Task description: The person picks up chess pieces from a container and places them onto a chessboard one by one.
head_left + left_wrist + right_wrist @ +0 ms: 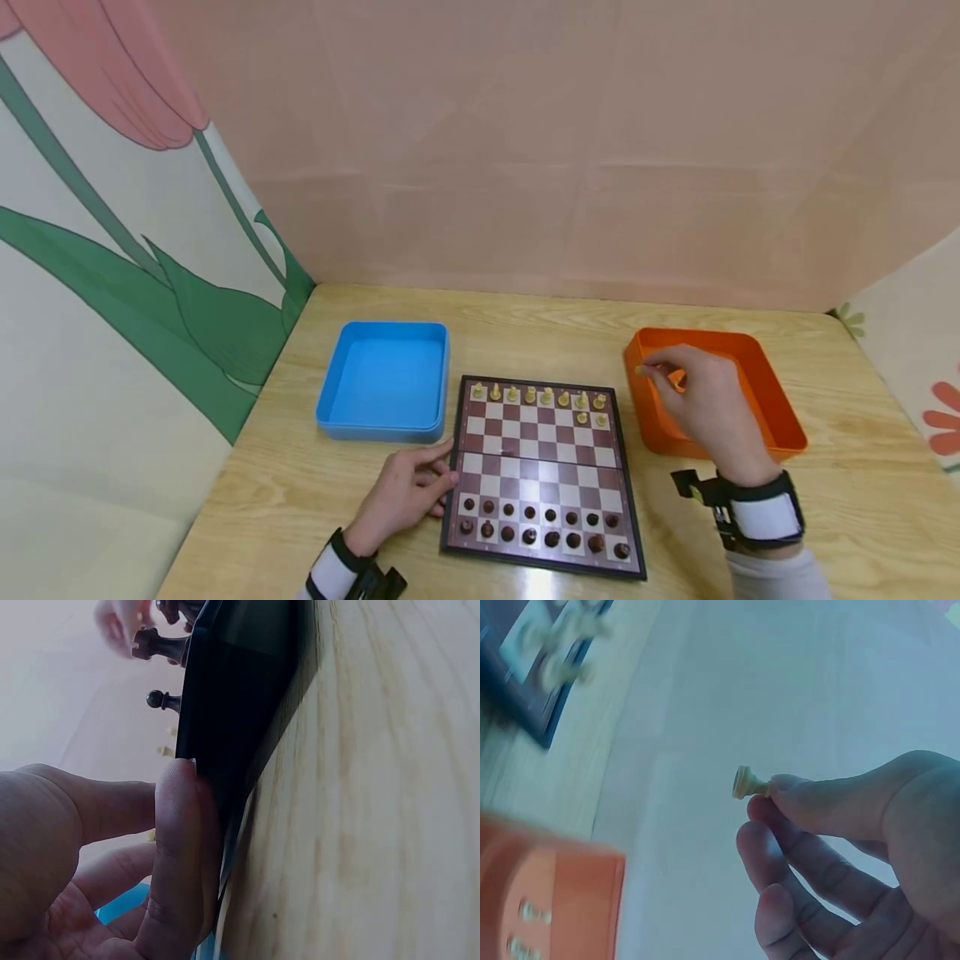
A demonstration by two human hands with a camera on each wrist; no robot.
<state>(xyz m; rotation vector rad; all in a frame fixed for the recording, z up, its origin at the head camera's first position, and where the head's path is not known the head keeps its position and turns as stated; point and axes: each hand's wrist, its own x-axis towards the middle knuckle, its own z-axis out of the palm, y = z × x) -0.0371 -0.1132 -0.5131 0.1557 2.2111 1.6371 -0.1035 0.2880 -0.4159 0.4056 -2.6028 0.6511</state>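
Note:
A folding chessboard (537, 467) lies at the middle of the table. My left hand (411, 487) touches its left side edge, the fingers lying along the board's dark side (225, 697) in the left wrist view. Above the left part of the orange box (780, 408), my right hand (708, 400) pinches a pale yellow pawn (747, 784) between thumb and forefinger, base pointing outward. More pale pieces (532, 911) lie in that box. Along the board's far side stands a row of pale pieces (530, 395), with two pale pawns (582, 417) before it at the right.
Two rows of dark pieces (529, 535) stand on the board's near side. A blue box (382, 429) sits left of the board's far corner. A pinkish cloth wall (562, 167) rises behind the wooden table (525, 317); flowered cloth (150, 250) hangs at the left.

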